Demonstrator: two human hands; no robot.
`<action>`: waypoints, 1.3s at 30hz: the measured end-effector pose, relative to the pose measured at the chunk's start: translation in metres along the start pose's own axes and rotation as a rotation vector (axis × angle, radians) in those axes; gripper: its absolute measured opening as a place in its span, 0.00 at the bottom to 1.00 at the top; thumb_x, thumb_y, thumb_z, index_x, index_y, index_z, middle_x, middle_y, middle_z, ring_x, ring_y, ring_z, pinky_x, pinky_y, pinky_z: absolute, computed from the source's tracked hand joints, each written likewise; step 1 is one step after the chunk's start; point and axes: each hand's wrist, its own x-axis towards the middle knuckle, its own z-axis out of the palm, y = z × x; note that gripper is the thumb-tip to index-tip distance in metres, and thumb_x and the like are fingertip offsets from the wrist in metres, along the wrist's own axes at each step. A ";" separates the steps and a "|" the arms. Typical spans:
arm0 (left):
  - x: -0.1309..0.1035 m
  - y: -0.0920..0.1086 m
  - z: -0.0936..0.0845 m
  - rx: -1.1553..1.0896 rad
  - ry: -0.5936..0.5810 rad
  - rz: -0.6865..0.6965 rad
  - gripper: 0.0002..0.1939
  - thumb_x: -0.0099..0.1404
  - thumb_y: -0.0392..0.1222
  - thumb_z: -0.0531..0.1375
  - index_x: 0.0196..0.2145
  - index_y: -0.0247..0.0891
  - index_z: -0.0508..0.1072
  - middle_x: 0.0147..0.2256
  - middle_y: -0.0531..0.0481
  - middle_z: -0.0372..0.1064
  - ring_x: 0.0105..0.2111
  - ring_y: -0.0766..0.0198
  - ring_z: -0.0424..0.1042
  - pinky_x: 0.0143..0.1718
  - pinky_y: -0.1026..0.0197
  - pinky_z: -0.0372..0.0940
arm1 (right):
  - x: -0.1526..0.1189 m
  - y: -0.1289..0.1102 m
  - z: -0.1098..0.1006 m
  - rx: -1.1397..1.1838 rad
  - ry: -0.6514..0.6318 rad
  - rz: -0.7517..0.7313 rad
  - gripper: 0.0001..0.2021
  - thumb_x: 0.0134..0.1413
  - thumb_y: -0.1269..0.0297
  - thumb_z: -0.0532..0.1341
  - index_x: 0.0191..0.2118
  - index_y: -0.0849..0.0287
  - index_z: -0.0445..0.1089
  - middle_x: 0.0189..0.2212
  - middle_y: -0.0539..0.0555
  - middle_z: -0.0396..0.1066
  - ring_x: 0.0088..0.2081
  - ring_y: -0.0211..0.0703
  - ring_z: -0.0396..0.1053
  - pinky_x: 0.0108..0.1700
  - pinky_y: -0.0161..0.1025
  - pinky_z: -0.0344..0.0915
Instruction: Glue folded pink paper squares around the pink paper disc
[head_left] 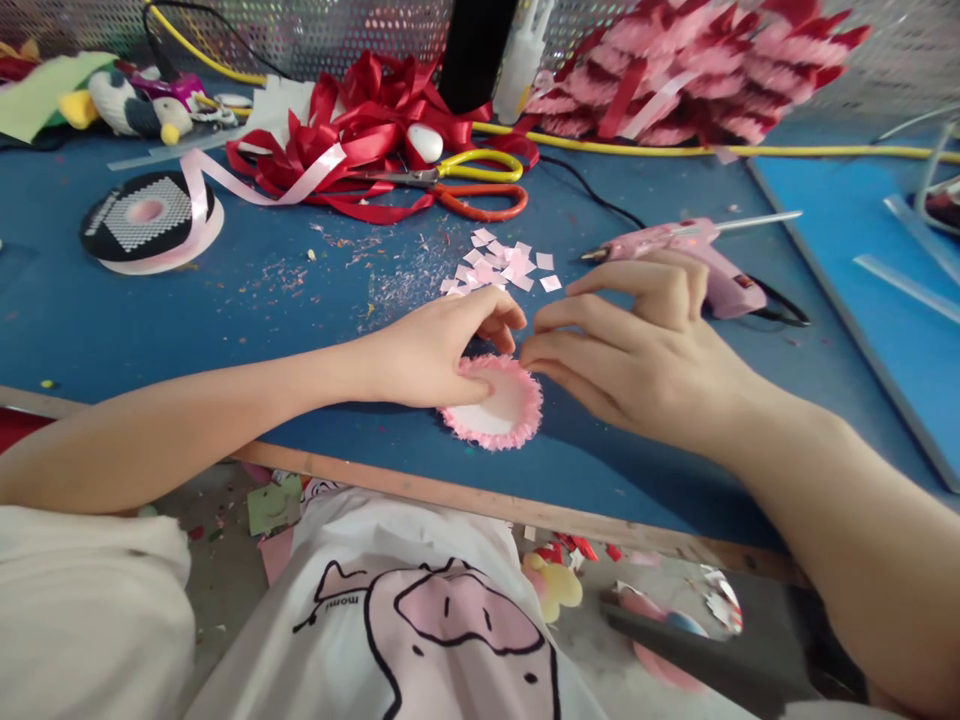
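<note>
A round white disc (pixel 501 408) with a ruffled pink fringe round its rim lies near the table's front edge. My left hand (pixel 439 345) grips it, thumb pressed on the white face and the other fingers curled at its far side. At the right rim of the disc, my right hand (pixel 637 345) has its thumb and fingertips drawn together in a pinch. Whatever may be between those fingertips is too small to make out. Beyond both hands is a loose pile of small pink ribbon squares (pixel 516 262). A pink glue gun (pixel 724 275) lies just behind my right hand.
Scissors (pixel 480 203) with yellow and orange handles lie by tangled red ribbon (pixel 390 100). A spool of pink ribbon (pixel 112 225) is at left. A yellow cable (pixel 637 148) crosses the back, before a pink and red ruffled bundle (pixel 675 80). A blue board (pixel 847 230) is at right.
</note>
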 end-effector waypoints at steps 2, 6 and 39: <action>0.000 0.001 0.001 0.031 -0.010 0.008 0.28 0.55 0.26 0.65 0.53 0.40 0.67 0.53 0.44 0.78 0.55 0.57 0.78 0.58 0.52 0.71 | 0.002 0.000 -0.002 -0.032 -0.028 -0.052 0.04 0.72 0.67 0.63 0.45 0.50 0.75 0.43 0.49 0.80 0.56 0.52 0.67 0.58 0.52 0.64; 0.001 0.001 0.002 0.027 -0.016 -0.002 0.28 0.56 0.27 0.65 0.54 0.40 0.67 0.54 0.45 0.78 0.55 0.58 0.78 0.58 0.54 0.71 | 0.004 -0.001 -0.001 -0.073 -0.025 -0.067 0.06 0.70 0.69 0.65 0.42 0.48 0.76 0.44 0.48 0.80 0.56 0.50 0.66 0.57 0.50 0.63; 0.001 0.003 -0.001 0.042 -0.052 -0.024 0.27 0.60 0.30 0.66 0.56 0.38 0.66 0.55 0.43 0.79 0.56 0.58 0.77 0.57 0.56 0.71 | 0.000 0.006 -0.014 0.117 -0.063 -0.049 0.05 0.72 0.62 0.63 0.48 0.47 0.78 0.44 0.48 0.83 0.57 0.54 0.69 0.60 0.57 0.63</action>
